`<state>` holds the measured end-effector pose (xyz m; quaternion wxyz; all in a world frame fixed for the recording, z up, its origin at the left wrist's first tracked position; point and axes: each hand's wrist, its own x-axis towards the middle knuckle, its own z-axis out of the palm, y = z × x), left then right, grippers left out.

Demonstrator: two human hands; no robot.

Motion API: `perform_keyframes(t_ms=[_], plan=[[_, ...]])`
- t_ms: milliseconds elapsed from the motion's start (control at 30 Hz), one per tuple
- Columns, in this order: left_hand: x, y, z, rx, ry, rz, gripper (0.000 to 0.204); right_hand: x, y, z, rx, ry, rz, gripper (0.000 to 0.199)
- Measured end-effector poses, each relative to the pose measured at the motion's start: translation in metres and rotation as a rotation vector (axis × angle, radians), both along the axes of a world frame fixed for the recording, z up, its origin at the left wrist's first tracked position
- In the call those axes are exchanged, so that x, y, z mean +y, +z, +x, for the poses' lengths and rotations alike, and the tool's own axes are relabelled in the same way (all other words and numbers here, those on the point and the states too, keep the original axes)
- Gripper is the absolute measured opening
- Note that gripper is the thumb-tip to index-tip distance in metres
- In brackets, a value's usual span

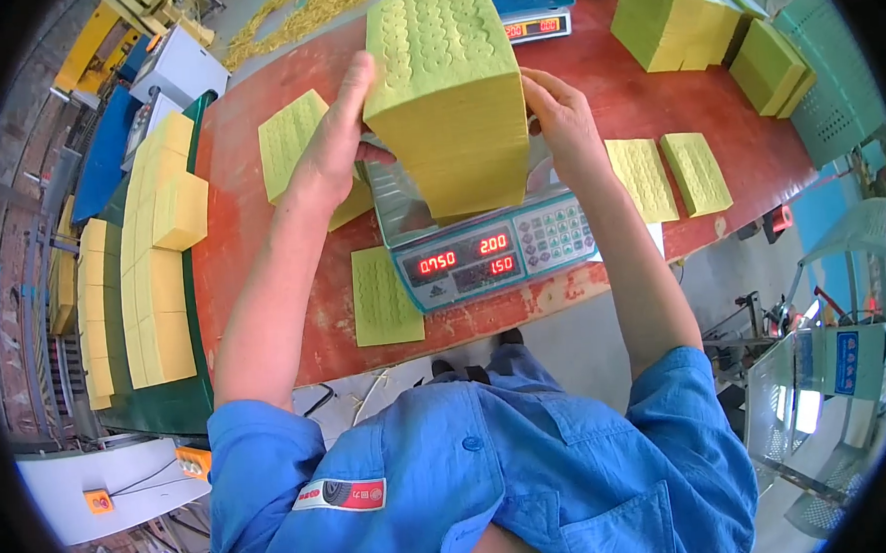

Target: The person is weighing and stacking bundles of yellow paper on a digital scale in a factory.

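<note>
A tall stack of yellow paper [465, 125], stamped on top with rows of coin-like shapes, stands upright between my hands. My left hand [331, 147] is wrapped against its left side, thumb up along the edge. On the opposite side my right hand [568, 130] presses with bent fingers. Below the stack is a digital scale [502, 258] with lit red digits and a keypad. Whether the stack's full weight rests on the metal pan [399, 204], I cannot tell, as the stack hides most of it.
Thin stamped paper bundles lie on the red table [239, 207]: one left of the scale [386, 297], two at right [698, 173]. A second scale [535, 23] stands behind. Large yellow stacks [665, 20] and a green crate [838, 66] are far right. Yellow blocks [153, 282] line the left.
</note>
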<state>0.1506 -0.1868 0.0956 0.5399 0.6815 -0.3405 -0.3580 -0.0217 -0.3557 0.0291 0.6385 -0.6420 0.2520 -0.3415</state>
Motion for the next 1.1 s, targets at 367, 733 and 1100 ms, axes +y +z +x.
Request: perform_keyframes(t_ms=[367,733,1100], plan=[[-0.043,-0.11,-0.033,0.447,0.269,-0.49,0.06,0.002,-0.043,0.031,-0.297,0.205,0.29,0.062],[-0.067,-0.08,-0.03,0.515,0.331,-0.588,0.058,-0.036,-0.057,0.049,-0.23,0.234,0.241,0.057],[0.114,-0.138,-0.135,0.61,0.348,-0.42,0.062,0.11,-0.073,-0.098,-0.202,-0.001,0.261,0.047]])
